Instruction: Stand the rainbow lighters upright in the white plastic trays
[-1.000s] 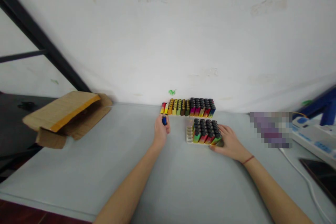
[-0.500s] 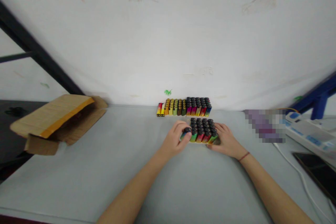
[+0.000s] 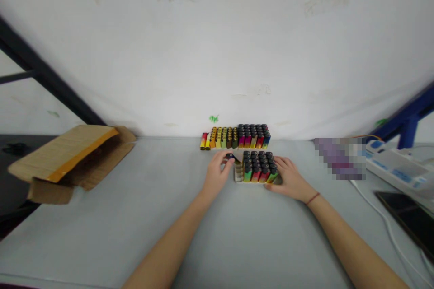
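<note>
My left hand (image 3: 216, 175) is shut on a black-topped disposable lighter (image 3: 231, 157), held at the fingertips just left of a white plastic lighter tray (image 3: 238, 179). Several multicoloured lighters (image 3: 259, 167) stand upright in the tray's rows, and its left-end slots show no lighters. My right hand (image 3: 290, 181) rests against the tray's right end and holds it. Behind the tray, a long row of lighters (image 3: 235, 137) stands against the wall, with two lying or leaning at its left end (image 3: 204, 141).
A torn cardboard box (image 3: 68, 162) sits at the table's left edge. On the right are a pixelated patch (image 3: 339, 158), a white power strip (image 3: 395, 167), a white cable (image 3: 383, 219) and a dark phone (image 3: 403, 216). A white wall borders the grey table (image 3: 101, 235).
My left hand has come from the back row to the tray and drawn slightly left of it, with a lighter still in its fingers. My right hand stays on the tray.
</note>
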Demonstrator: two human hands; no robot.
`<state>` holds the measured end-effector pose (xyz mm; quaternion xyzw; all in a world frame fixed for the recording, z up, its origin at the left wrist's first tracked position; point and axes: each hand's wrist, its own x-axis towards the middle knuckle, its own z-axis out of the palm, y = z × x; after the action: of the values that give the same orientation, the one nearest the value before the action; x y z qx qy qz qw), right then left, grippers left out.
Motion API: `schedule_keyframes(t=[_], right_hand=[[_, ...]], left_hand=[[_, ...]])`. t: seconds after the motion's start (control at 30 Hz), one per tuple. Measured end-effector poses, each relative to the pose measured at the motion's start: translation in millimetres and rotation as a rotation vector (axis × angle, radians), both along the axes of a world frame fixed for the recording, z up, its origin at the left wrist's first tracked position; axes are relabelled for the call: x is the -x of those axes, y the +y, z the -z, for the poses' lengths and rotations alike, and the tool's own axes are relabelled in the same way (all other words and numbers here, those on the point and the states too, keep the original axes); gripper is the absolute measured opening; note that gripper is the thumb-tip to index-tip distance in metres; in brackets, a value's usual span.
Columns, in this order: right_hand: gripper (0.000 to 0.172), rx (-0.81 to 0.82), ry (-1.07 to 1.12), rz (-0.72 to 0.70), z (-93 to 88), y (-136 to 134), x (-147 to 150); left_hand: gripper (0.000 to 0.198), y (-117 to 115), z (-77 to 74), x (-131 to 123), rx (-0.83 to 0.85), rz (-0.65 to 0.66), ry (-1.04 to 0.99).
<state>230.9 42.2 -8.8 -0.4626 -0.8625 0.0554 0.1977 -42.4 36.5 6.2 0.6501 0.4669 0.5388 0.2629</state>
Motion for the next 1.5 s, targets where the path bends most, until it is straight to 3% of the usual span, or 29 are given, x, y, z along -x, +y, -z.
schedule_keyframes(t=[0.27, 0.4, 0.63, 0.77, 0.87, 1.0, 1.07, 1.23, 1.5], right_hand=[[0.071, 0.016, 0.017, 0.006, 0.9, -0.9, 0.3], [0.070, 0.017, 0.015, 0.004, 0.4, -0.7, 0.0], [0.067, 0.012, 0.003, 0.001, 0.2, -0.4, -0.1], [0.068, 0.014, 0.002, 0.012, -0.7, -1.0, 0.3], [0.068, 0.019, -0.001, 0.005, -1.4, -1.1, 0.5], [0.066, 0.020, 0.000, 0.005, -0.5, -0.6, 0.0], [0.067, 0.016, 0.001, 0.011, 0.3, -0.4, -0.4], [0.067, 0.015, 0.000, 0.002, 0.2, -0.5, -0.3], [0.067, 0.031, -0.012, 0.022, -0.6, -1.2, 0.4]], left_hand=[[0.028, 2.6, 5.4, -1.1, 0.052, -0.007, 0.012], [0.021, 5.0, 2.6, -1.3, 0.047, -0.029, -0.002], [0.026, 4.0, -4.8, -1.7, -0.083, 0.077, 0.242], [0.031, 2.5, -4.8, -0.2, -0.139, 0.062, 0.307], [0.032, 6.8, -5.8, 8.3, -0.159, -0.035, 0.357], [0.039, 21.4, -7.5, 35.3, -0.111, -0.436, 0.454], [0.045, 28.4, -6.5, 50.6, -0.002, -0.539, 0.555], [0.049, 33.6, -3.0, 67.0, 0.241, -0.529, 0.735], [0.048, 32.3, -6.6, 66.5, 0.256, -0.535, 0.760]])
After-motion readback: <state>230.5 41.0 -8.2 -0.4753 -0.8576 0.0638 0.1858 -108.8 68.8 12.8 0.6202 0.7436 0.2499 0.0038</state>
